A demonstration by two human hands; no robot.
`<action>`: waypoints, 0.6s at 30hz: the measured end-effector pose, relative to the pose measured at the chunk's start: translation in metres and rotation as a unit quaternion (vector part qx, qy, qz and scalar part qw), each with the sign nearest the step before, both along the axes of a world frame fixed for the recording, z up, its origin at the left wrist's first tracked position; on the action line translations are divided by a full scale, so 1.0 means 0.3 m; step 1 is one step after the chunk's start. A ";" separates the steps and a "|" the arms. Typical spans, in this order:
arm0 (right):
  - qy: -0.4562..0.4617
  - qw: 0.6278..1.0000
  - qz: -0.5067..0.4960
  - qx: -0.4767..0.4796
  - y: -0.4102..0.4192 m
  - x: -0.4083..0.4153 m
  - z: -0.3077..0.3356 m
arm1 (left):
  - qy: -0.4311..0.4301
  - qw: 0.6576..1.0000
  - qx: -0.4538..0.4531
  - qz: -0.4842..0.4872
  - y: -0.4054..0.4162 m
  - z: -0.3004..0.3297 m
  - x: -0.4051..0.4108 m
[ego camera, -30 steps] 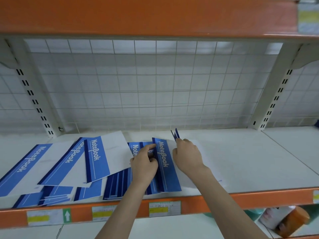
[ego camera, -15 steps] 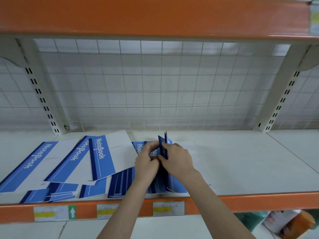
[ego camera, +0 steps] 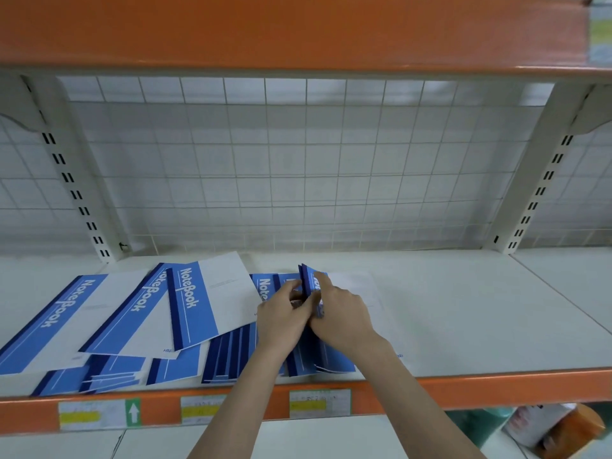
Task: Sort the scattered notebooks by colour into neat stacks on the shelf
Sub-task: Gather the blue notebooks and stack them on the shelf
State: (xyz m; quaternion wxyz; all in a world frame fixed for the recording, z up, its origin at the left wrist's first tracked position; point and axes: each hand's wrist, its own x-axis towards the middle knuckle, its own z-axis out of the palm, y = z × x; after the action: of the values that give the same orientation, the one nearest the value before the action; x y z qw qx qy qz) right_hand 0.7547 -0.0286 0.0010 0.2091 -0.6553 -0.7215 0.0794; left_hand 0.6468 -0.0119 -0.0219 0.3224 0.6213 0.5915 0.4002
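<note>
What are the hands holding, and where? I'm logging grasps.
Both hands, left hand and right hand, grip the raised blue notebooks near their upper spine edge.

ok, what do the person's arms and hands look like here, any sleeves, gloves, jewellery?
Both are bare. The left hand and right hand wear no gloves, and no rings show. Both forearms are uncovered from wrist to the frame's bottom edge: no sleeves, watch or bands visible. No markings or tape on either arm. Fingernails are too small to judge.

White wire-grid back panel, price labels (one beside a green arrow sticker).
</note>
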 end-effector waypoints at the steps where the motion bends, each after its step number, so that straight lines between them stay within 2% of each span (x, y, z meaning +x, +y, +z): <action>1: 0.012 1.000 0.016 -0.015 -0.010 0.012 0.004 | 0.012 1.000 -0.005 -0.002 0.001 0.001 -0.001; 2: 0.040 0.998 0.031 -0.036 -0.019 0.026 0.009 | 0.031 0.999 -0.009 -0.003 0.003 0.002 -0.001; 4: 0.164 0.982 0.047 -0.077 -0.034 0.059 0.022 | 0.081 0.997 -0.015 -0.011 0.008 0.011 0.002; 6: 0.236 0.967 0.032 -0.090 -0.040 0.096 0.029 | 0.080 0.996 -0.035 -0.029 0.011 0.023 0.000; 10: 0.117 0.988 -0.059 -0.084 -0.044 0.164 0.012 | -0.067 0.993 -0.093 -0.032 0.009 0.047 -0.014; 11: 0.114 0.986 -0.084 -0.084 -0.046 0.178 0.005 | -0.095 0.991 -0.091 -0.028 0.006 0.054 -0.020; 14: 0.191 0.972 -0.116 -0.071 -0.049 0.196 0.005 | -0.184 0.981 -0.054 -0.033 -0.011 0.084 -0.042; 16: 0.259 0.960 -0.103 -0.019 -0.051 0.194 0.019 | -0.233 0.971 -0.004 -0.053 -0.029 0.111 -0.053; 18: 0.354 0.930 -0.088 0.040 -0.052 0.181 0.045 | -0.247 0.965 0.063 -0.071 -0.042 0.143 -0.057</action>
State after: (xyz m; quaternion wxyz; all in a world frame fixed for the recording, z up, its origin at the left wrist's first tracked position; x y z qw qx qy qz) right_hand 0.8090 -0.0441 0.0145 0.4828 -0.6370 -0.5424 0.2585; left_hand 0.6298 -0.0245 0.0211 0.4464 0.5628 0.4219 0.5532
